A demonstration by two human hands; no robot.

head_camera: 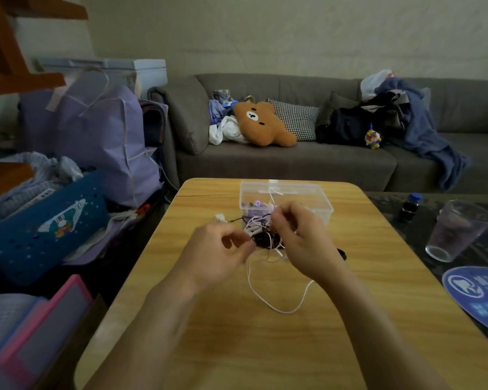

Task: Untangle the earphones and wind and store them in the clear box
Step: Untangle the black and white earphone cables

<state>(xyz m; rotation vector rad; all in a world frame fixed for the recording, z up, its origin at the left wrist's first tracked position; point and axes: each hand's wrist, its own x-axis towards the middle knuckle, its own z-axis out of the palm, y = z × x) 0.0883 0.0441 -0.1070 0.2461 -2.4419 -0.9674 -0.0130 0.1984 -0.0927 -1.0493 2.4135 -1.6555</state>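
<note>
Your left hand pinches a strand of the tangled earphones between thumb and curled fingers. Your right hand pinches cord at the top of the same tangle. The two hands sit near each other, above the wooden bench. A white cord loop trails from the tangle onto the bench toward you. The clear box stands open just behind the tangle, with purple earphones inside. A drinking glass stands well apart to the right.
</note>
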